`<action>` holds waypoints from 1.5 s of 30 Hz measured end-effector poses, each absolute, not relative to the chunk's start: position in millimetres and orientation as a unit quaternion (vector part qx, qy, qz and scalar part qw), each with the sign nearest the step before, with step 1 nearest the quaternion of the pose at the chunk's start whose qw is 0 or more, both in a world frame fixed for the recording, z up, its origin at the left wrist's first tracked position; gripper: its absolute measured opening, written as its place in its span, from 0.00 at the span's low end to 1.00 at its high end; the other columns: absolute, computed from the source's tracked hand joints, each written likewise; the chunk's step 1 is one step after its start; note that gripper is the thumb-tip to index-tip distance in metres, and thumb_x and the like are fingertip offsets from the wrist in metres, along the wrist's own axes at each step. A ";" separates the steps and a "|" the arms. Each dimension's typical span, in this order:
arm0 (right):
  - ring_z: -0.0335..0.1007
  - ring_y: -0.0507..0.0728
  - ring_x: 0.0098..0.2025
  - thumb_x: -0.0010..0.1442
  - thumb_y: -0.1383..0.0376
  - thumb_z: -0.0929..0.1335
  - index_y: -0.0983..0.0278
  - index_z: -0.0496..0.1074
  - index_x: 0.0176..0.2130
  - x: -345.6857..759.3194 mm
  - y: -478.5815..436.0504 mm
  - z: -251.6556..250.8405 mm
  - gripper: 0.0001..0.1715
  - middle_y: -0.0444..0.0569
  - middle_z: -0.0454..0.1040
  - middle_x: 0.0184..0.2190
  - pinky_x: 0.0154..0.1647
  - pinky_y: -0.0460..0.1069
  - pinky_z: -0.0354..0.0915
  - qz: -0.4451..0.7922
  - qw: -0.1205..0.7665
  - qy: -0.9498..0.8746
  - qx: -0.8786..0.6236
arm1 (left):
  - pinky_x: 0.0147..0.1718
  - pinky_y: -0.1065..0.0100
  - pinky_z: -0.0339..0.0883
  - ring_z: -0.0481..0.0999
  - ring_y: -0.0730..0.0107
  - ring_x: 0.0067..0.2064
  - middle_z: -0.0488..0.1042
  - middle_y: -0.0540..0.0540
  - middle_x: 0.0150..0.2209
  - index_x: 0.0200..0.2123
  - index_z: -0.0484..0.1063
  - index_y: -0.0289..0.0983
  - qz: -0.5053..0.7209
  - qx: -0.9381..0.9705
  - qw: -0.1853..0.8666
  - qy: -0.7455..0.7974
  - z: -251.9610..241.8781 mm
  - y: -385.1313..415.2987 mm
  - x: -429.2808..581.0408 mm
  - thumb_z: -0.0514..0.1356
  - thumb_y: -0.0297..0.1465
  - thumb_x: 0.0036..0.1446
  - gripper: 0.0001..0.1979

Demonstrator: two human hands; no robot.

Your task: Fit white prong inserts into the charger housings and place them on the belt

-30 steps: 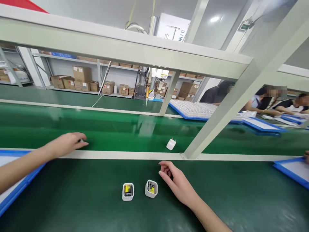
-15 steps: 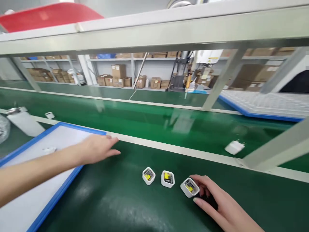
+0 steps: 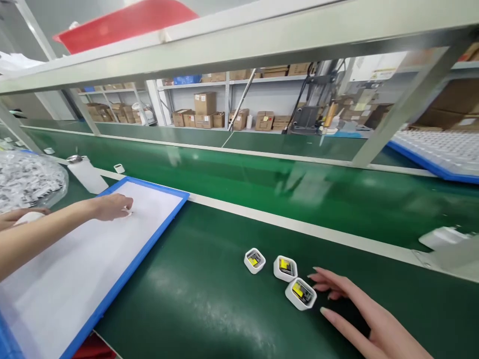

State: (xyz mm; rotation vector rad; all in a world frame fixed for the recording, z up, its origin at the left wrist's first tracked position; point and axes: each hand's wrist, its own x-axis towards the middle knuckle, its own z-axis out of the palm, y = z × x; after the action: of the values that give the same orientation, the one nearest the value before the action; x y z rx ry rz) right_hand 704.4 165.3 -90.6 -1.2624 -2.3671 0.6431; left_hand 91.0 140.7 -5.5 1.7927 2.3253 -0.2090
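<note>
My left hand (image 3: pixel 112 206) reaches over the blue-rimmed tray (image 3: pixel 159 239), its fingers closed on a small white plastic piece (image 3: pixel 128 213), mostly hidden under them. My right hand (image 3: pixel 359 304) is open, fingers apart and holding nothing, just right of the white charger housings. Three of these stand open side up on the green surface: one housing (image 3: pixel 255 261) apart on the left, another housing (image 3: pixel 285 268) in the middle, and a nearer housing (image 3: pixel 301 294) close against it. Yellow and dark parts show inside each.
Another person's hand (image 3: pixel 15 215) holds a white object at the left edge. Nearby are a bag of white parts (image 3: pixel 30 177) and a white pump bottle (image 3: pixel 88 174). A plug-ended white charger (image 3: pixel 441 238) lies at right by a post. An overhead shelf beam (image 3: pixel 239 45) crosses above.
My left hand has moved left and back over the tray and closed on the white piece. My right hand has let go of the right housing, which now stands nearer the middle one. The view has turned left.
</note>
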 end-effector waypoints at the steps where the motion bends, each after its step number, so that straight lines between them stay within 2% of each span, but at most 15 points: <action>1: 0.74 0.64 0.55 0.68 0.50 0.65 0.54 0.59 0.66 702.2 165.0 -85.5 0.32 0.54 0.72 0.59 0.53 0.56 0.76 0.224 0.199 -0.842 -0.450 | 0.27 0.75 0.59 0.70 0.75 0.25 0.70 0.50 0.32 0.35 0.73 0.33 -0.086 0.609 0.112 0.781 -3.8 149.1 95.6 0.54 0.30 0.57 0.09; 4: 0.74 0.62 0.55 0.69 0.51 0.64 0.54 0.60 0.65 698.6 163.6 -73.2 0.28 0.53 0.72 0.57 0.54 0.56 0.75 0.215 0.202 -0.846 -0.445 | 0.21 0.74 0.54 0.66 0.74 0.23 0.68 0.49 0.31 0.30 0.71 0.33 -0.142 0.613 0.141 0.764 -3.3 166.2 111.8 0.55 0.29 0.52 0.06; 9: 0.73 0.60 0.55 0.72 0.55 0.62 0.55 0.58 0.65 697.3 156.5 -64.4 0.25 0.53 0.71 0.57 0.54 0.55 0.74 0.215 0.188 -0.862 -0.419 | 0.17 0.71 0.52 0.64 0.71 0.20 0.68 0.45 0.34 0.34 0.68 0.34 -0.184 0.595 0.137 0.771 -15.6 157.6 118.8 0.53 0.30 0.48 0.09; 11: 0.73 0.59 0.55 0.72 0.56 0.62 0.55 0.58 0.65 696.3 153.7 -63.3 0.25 0.54 0.70 0.58 0.54 0.55 0.74 0.214 0.190 -0.870 -0.402 | 0.20 0.70 0.56 0.67 0.68 0.22 0.69 0.45 0.33 0.33 0.65 0.36 -0.194 0.585 0.131 0.777 -17.0 155.3 110.4 0.50 0.29 0.49 0.08; 15: 0.72 0.59 0.54 0.72 0.60 0.62 0.57 0.59 0.64 694.5 152.4 -62.3 0.23 0.55 0.69 0.57 0.53 0.55 0.74 0.198 0.226 -0.873 -0.383 | 0.37 0.66 0.64 0.74 0.60 0.37 0.76 0.45 0.34 0.33 0.64 0.38 -0.155 0.666 0.069 0.727 -0.2 175.0 123.9 0.48 0.32 0.55 0.07; 18: 0.73 0.58 0.48 0.72 0.62 0.63 0.58 0.62 0.61 694.5 153.1 -61.1 0.20 0.56 0.71 0.51 0.48 0.55 0.74 0.175 0.274 -0.862 -0.389 | 0.42 0.63 0.65 0.76 0.56 0.43 0.78 0.43 0.43 0.44 0.66 0.39 -0.069 0.738 0.063 0.668 16.0 191.9 203.1 0.48 0.41 0.63 0.15; 20: 0.73 0.57 0.44 0.71 0.63 0.63 0.58 0.62 0.61 694.4 151.6 -60.0 0.20 0.53 0.73 0.46 0.45 0.53 0.74 0.171 0.300 -0.859 -0.379 | 0.39 0.64 0.66 0.77 0.58 0.41 0.78 0.44 0.41 0.46 0.66 0.40 -0.022 0.783 0.108 0.612 20.1 191.9 282.5 0.49 0.44 0.64 0.16; 24: 0.73 0.54 0.38 0.70 0.62 0.65 0.58 0.57 0.64 692.0 143.2 -57.4 0.25 0.49 0.73 0.43 0.42 0.51 0.73 0.212 0.341 -0.857 -0.323 | 0.40 0.67 0.68 0.78 0.63 0.43 0.76 0.45 0.46 0.49 0.66 0.41 0.046 0.887 0.203 0.412 14.0 169.1 426.5 0.53 0.32 0.67 0.09; 26: 0.74 0.54 0.36 0.70 0.61 0.65 0.59 0.61 0.58 691.2 138.7 -55.8 0.19 0.47 0.75 0.39 0.39 0.50 0.73 0.219 0.366 -0.840 -0.336 | 0.40 0.65 0.70 0.78 0.62 0.44 0.75 0.45 0.48 0.50 0.65 0.40 0.033 0.902 0.240 0.357 9.4 157.8 464.5 0.55 0.31 0.67 0.10; 29: 0.75 0.53 0.34 0.71 0.62 0.64 0.59 0.66 0.47 693.1 135.5 -53.6 0.05 0.46 0.76 0.35 0.36 0.47 0.72 0.205 0.408 -0.795 -0.400 | 0.41 0.63 0.72 0.78 0.60 0.47 0.72 0.43 0.54 0.57 0.60 0.41 0.043 0.900 0.279 0.331 2.7 149.7 478.2 0.59 0.34 0.65 0.19; 31: 0.76 0.53 0.34 0.72 0.62 0.63 0.60 0.68 0.44 695.4 136.1 -53.7 0.05 0.47 0.76 0.35 0.35 0.46 0.72 0.214 0.423 -0.772 -0.423 | 0.46 0.59 0.72 0.74 0.54 0.53 0.67 0.39 0.60 0.63 0.55 0.41 0.070 0.902 0.256 0.341 -3.6 148.4 471.8 0.64 0.40 0.61 0.32; 33: 0.76 0.52 0.32 0.72 0.62 0.63 0.60 0.69 0.43 696.4 138.3 -55.8 0.06 0.46 0.76 0.34 0.33 0.45 0.71 0.240 0.424 -0.758 -0.433 | 0.50 0.53 0.70 0.70 0.47 0.56 0.65 0.36 0.60 0.62 0.58 0.38 0.079 0.900 0.201 0.378 -12.9 148.6 464.0 0.67 0.49 0.54 0.39; 35: 0.75 0.51 0.31 0.72 0.61 0.63 0.61 0.69 0.44 695.7 141.8 -59.7 0.07 0.46 0.76 0.33 0.30 0.45 0.70 0.266 0.409 -0.753 -0.441 | 0.48 0.49 0.69 0.70 0.45 0.52 0.68 0.35 0.54 0.54 0.67 0.35 0.061 0.896 0.149 0.414 -24.6 149.6 460.4 0.66 0.54 0.53 0.35; 39: 0.71 0.50 0.29 0.73 0.62 0.61 0.62 0.70 0.43 695.7 151.3 -65.7 0.10 0.45 0.73 0.32 0.31 0.46 0.68 0.268 0.330 -0.779 -0.462 | 0.45 0.53 0.68 0.71 0.52 0.45 0.72 0.41 0.42 0.40 0.74 0.36 0.041 0.910 0.102 0.401 -42.4 153.9 467.3 0.62 0.46 0.62 0.18; 45: 0.68 0.51 0.31 0.67 0.52 0.68 0.62 0.71 0.45 709.7 158.9 -50.3 0.16 0.43 0.71 0.32 0.30 0.46 0.64 0.272 0.176 -0.838 -0.439 | 0.48 0.57 0.65 0.74 0.58 0.46 0.76 0.44 0.41 0.50 0.73 0.39 0.072 0.934 0.163 0.308 -39.1 174.3 476.1 0.58 0.33 0.68 0.10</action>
State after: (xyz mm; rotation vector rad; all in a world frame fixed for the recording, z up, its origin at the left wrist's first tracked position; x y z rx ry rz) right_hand 709.7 158.9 -50.3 -1.2430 -2.3725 0.7702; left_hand 476.1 174.3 -39.1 2.6647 0.8782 0.2066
